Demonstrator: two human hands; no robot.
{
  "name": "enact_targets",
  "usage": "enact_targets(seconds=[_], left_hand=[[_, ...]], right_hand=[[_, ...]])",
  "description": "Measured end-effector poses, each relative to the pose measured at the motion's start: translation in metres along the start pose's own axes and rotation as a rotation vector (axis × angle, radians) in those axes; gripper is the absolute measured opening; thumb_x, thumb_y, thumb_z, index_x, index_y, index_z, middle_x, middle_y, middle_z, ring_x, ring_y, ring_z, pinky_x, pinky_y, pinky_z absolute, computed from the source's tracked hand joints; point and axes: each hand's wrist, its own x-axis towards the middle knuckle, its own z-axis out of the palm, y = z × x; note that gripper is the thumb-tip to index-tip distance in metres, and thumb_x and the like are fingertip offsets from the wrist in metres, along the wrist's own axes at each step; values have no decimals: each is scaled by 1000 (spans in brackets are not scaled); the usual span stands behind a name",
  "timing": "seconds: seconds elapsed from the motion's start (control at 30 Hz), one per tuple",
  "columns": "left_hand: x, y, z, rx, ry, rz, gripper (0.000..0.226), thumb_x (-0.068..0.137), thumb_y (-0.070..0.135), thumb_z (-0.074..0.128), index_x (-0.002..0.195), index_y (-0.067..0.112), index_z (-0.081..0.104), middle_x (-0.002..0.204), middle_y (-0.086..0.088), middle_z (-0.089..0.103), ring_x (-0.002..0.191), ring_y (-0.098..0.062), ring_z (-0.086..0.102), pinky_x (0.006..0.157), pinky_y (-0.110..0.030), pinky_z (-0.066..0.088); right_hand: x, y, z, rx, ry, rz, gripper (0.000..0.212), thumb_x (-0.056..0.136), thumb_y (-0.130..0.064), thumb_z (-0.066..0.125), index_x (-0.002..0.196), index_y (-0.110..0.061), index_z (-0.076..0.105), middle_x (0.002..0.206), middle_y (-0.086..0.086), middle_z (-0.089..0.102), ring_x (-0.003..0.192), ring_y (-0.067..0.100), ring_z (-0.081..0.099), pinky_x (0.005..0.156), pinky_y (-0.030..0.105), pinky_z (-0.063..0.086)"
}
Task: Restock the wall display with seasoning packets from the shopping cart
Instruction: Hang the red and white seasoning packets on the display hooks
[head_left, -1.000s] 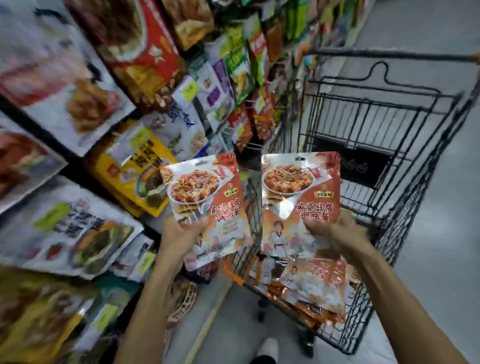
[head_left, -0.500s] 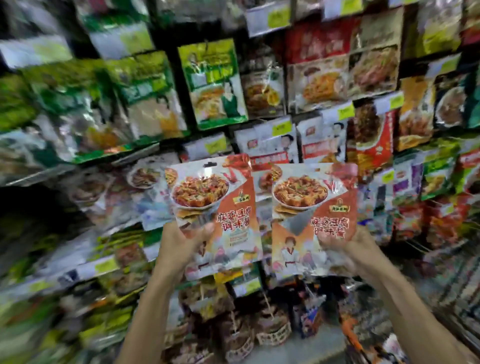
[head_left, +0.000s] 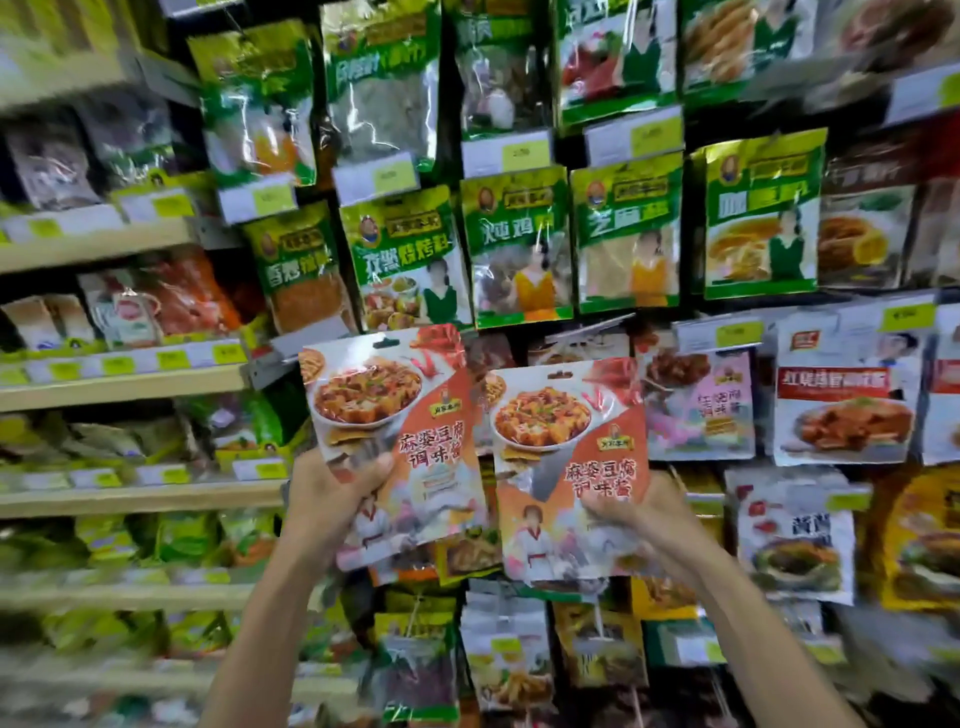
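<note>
I hold two matching red-and-white seasoning packets up in front of the wall display, each printed with a bowl of tofu in sauce. My left hand (head_left: 332, 499) grips the left packet (head_left: 395, 415) by its lower left edge, thumb on the front. My right hand (head_left: 644, 519) pinches the right packet (head_left: 566, 457) at its lower right side. Both packets stand upright, side by side, their inner edges overlapping slightly. Each has a hang hole at the top. The shopping cart is out of view.
The wall display (head_left: 519, 239) is packed with hanging packets: green ones above, a white-and-red packet (head_left: 844, 405) to the right, darker ones (head_left: 509, 654) below. Cream shelves (head_left: 119, 384) with yellow price tags run along the left.
My view has swung from the shopping cart to the wall display. Both hands have carried the packets upward and a little right, closer to the hanging rows, with the same grips.
</note>
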Motion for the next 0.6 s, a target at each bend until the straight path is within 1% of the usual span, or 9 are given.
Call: enact_targets(seconds=[0.07, 0.1, 0.13, 0.2, 0.27, 0.4, 0.47, 0.53, 0.6], left_hand=[[15, -16, -30, 14, 25, -6, 13, 81, 7, 72, 71, 4, 65, 50, -1, 64, 44, -11, 54, 44, -20, 42], [22, -24, -43, 25, 31, -15, 17, 81, 11, 73, 70, 1, 64, 50, -7, 62, 44, -15, 52, 44, -22, 39], [30, -31, -54, 37, 35, -22, 21, 80, 14, 74, 66, 2, 64, 47, -8, 58, 41, -14, 48, 43, -22, 36], [47, -44, -71, 52, 45, -32, 25, 80, 14, 75, 59, 9, 62, 42, 3, 57, 35, -7, 44, 38, -18, 34], [63, -53, -82, 54, 46, -21, 20, 79, 11, 76, 63, 17, 65, 48, 9, 64, 40, -3, 53, 43, -20, 42], [86, -66, -94, 69, 39, 20, 18, 77, 17, 77, 63, 26, 70, 56, 9, 68, 44, -5, 54, 50, -30, 44], [93, -71, -95, 46, 23, 23, 18, 77, 19, 77, 69, 34, 73, 62, 9, 70, 51, -8, 58, 52, -31, 48], [98, -75, -93, 22, 16, 13, 16, 78, 16, 77, 68, 27, 72, 61, 8, 70, 52, -11, 58, 52, -28, 47], [100, -77, -89, 6, 28, 4, 20, 79, 11, 76, 64, 20, 66, 51, 8, 64, 44, -6, 52, 44, -20, 41]], right_hand=[[17, 7, 31, 15, -14, 24, 33, 73, -13, 78, 102, -8, 65, 87, 2, 75, 81, 14, 72, 62, 20, 54], [26, 10, 45, 13, -15, 34, 31, 75, -10, 77, 104, -8, 65, 90, 3, 75, 82, 15, 72, 63, 21, 55], [35, 13, 58, 0, -10, 44, 30, 77, -10, 76, 104, -8, 66, 93, 5, 74, 83, 15, 71, 64, 21, 55], [52, 19, 80, -19, 12, 68, 27, 78, -9, 75, 103, -8, 66, 95, 8, 73, 84, 16, 71, 66, 22, 55], [68, 23, 96, -22, 29, 93, 21, 79, -7, 74, 99, -8, 66, 91, 6, 73, 81, 16, 70, 66, 22, 54], [99, 25, 113, -45, 69, 123, 23, 78, -5, 75, 99, -5, 65, 95, 10, 71, 86, 22, 68, 75, 29, 54], [113, 26, 119, -63, 91, 127, 28, 77, -4, 75, 103, -2, 64, 99, 13, 70, 85, 22, 67, 72, 27, 53], [126, 26, 124, -92, 109, 137, 32, 77, -5, 76, 106, 0, 65, 101, 13, 70, 86, 21, 67, 70, 26, 53], [137, 29, 125, -105, 138, 145, 32, 77, -6, 76, 106, 0, 65, 104, 13, 70, 90, 23, 67, 78, 32, 55]])
